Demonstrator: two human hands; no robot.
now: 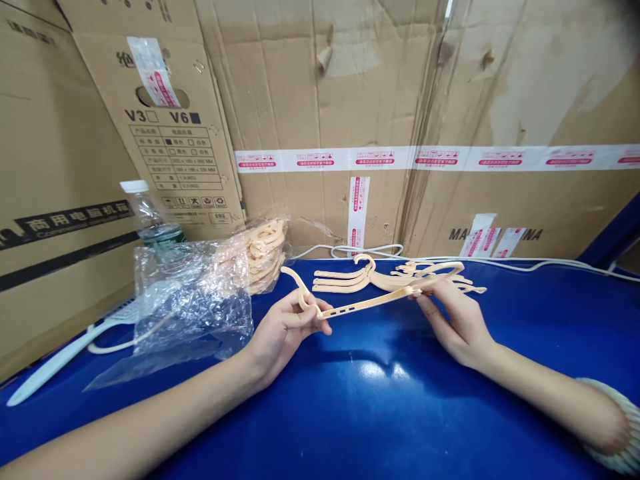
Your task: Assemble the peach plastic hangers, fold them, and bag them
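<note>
- The left hand (280,333), left of the frame's centre, is clamped by thumb and fingers on the curved left end of a beige plastic hanger (373,303).
- The right hand (463,327), right of centre, is closed on the hanger's other end, near a joint.
- The hanger is at mid-frame, its slotted bar slanting up to the right above the blue bench (375,427).
- Just behind it, more beige hangers (343,288) lie on the bench.
- At centre left, a clear bag (257,257) holds a stack of beige pieces, beside crumpled clear plastic (200,300) and a white-capped bottle (150,210).
- A pale slotted tool (65,370) lies at lower left.
- Cardboard (320,80) fills the upper frame.
</note>
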